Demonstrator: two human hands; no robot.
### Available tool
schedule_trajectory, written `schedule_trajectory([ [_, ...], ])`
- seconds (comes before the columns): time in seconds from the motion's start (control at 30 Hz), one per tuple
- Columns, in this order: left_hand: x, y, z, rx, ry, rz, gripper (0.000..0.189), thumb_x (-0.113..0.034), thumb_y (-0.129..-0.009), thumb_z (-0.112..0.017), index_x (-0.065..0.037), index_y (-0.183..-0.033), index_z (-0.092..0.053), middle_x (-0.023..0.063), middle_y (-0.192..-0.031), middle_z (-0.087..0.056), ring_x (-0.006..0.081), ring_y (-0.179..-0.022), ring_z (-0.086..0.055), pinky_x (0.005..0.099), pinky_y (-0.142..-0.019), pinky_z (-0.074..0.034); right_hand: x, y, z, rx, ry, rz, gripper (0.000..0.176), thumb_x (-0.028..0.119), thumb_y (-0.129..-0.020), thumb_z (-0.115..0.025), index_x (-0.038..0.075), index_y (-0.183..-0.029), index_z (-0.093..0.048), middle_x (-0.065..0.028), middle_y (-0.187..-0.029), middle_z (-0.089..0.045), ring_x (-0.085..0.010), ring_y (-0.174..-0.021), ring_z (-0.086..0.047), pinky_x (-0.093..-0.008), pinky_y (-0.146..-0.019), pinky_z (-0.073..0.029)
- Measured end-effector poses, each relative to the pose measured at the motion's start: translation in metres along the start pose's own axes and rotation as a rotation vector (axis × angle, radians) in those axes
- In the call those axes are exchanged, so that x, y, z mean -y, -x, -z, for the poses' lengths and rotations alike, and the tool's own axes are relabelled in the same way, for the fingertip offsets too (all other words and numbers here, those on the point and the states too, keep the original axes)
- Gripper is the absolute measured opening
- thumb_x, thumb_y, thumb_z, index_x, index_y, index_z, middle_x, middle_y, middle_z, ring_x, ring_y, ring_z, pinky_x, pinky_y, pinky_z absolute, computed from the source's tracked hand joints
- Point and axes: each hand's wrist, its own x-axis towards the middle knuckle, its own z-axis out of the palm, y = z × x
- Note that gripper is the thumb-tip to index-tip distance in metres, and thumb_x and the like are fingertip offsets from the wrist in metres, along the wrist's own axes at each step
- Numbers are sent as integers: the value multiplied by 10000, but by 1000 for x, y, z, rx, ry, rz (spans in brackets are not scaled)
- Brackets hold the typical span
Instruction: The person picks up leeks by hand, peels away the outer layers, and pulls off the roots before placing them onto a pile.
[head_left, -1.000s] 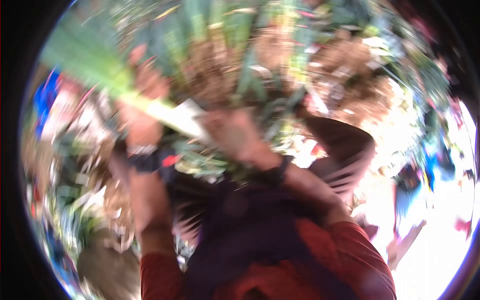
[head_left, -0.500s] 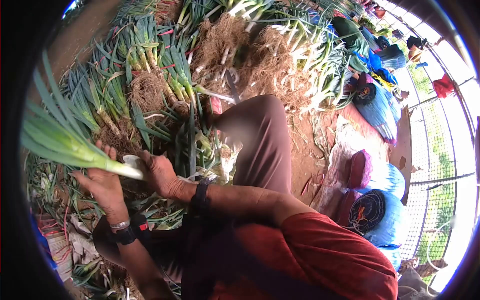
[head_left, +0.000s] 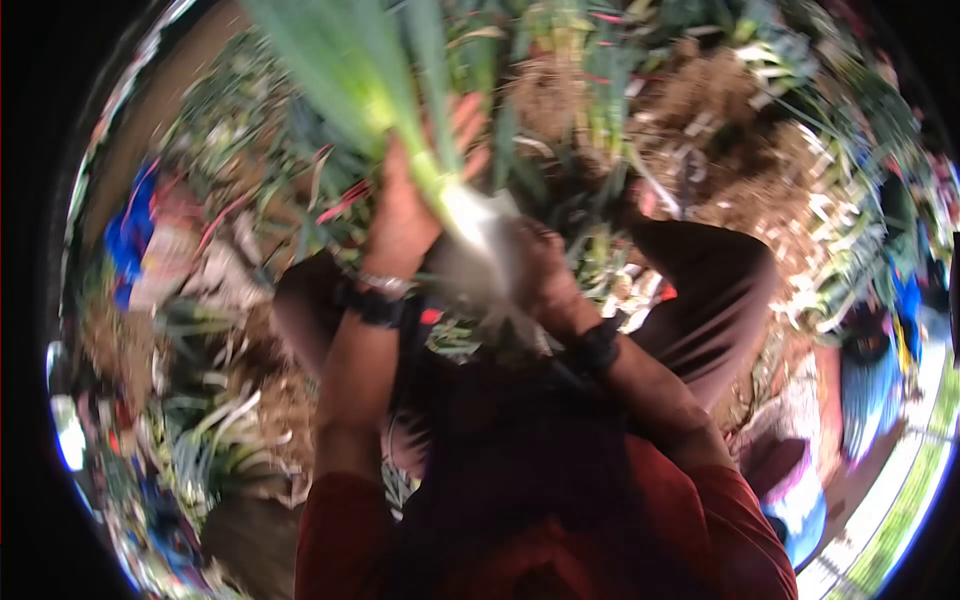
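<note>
Head view, blurred: the left hand (head_left: pixel 405 215) is closed around a large green onion stalk (head_left: pixel 472 222), raised above the lap with its leaves (head_left: pixel 340 50) running to the top edge. The right hand (head_left: pixel 540 275) curls at the stalk's white end; blur hides whether it pinches anything. That end looks pale and stripped, so this stalk seems nearly cleaned. Heaps of rooted stalks (head_left: pixel 720 90) on the ground beyond the knee (head_left: pixel 715 290) look still uncleaned.
</note>
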Motion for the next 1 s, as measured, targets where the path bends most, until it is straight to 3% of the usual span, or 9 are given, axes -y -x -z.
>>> schedule_trajectory([
  [0.13, -18, 4, 6, 56, -41, -45, 992, -784, -861, -292, -1, -1470, -273, 159, -1490, -362, 263, -1380, -334, 409, -1140, -265, 11, 0, -22, -56, -414, -352, 240, 94, -903, -577, -6, -1120, -604, -77, -980, -653, -200, -874, -631, -305, -773, -507],
  [0.3, -22, 27, 11, 32, -91, 21, 1012, -801, -838, -306, 65, -1349, -419, 177, -1364, -422, 266, -1267, -412, 379, -1055, -347, -16, -8, 1, 362, 829, 499, 359, 56, -752, -698, -46, -1083, -603, -199, -908, -651, -341, -779, -632, -365, -702, -520],
  [0.4, -28, 33, 19, -198, 4, 45, 970, -821, -813, -332, 36, -1229, -514, 116, -1090, -513, 242, -1019, -524, 371, -863, -455, -110, -18, 22, 247, 509, 340, 190, 48, -762, -645, 18, -949, -657, -175, -846, -666, -335, -763, -648, -401, -664, -519],
  [0.5, -57, 35, 25, -438, -33, -51, 941, -841, -789, -358, 8, -1109, -609, 56, -815, -604, 218, -771, -636, 362, -672, -562, -81, 9, 21, 452, 1488, 253, 210, 125, -760, -647, 34, -948, -668, -183, -882, -681, -349, -803, -665, -444, -682, -518],
  [0.6, -114, 44, 47, -578, -242, -247, 883, -816, -820, -365, -14, -1111, -594, -73, -623, -334, 52, -493, -326, 209, -418, -260, -132, 20, 76, 461, 1549, 57, 282, 191, -775, -639, 50, -1019, -664, -185, -937, -680, -364, -847, -657, -474, -760, -512],
  [0.7, -144, 63, 76, -582, -57, -393, 756, -697, -889, -437, -5, -1159, -581, -67, -645, -366, 80, -580, -331, 228, -505, -273, -156, 6, 115, 552, 1489, -240, 380, 278, -777, -681, 81, -1102, -657, -191, -1055, -658, -377, -992, -615, -498, -857, -478],
  [0.77, -158, 89, 110, -453, -12, -419, 734, -673, -898, -445, -8, -1175, -582, -52, -658, -385, 91, -570, -324, 236, -498, -273, -189, -9, 113, 638, 1397, -64, 455, 346, -785, -701, 67, -1141, -656, -186, -1101, -646, -351, -1032, -608, -477, -913, -459],
  [0.9, -143, 67, 112, -530, 167, -482, 536, -488, -965, -495, 17, -1124, -581, -13, -614, -461, 92, -468, -386, 212, -412, -333, 17, -21, -33, 569, 185, -32, 327, 200, -970, -574, -2, -1227, -568, -86, -1115, -629, -198, -1015, -609, -323, -893, -485],
  [1.0, -142, 64, 105, -611, 146, -391, 583, -565, -922, -527, 6, -1026, -587, -22, -606, -410, 80, -454, -353, 204, -410, -309, 44, -10, -76, 783, 342, 20, 366, 239, -976, -567, -26, -1229, -554, -84, -1087, -619, -188, -999, -596, -311, -886, -469],
])
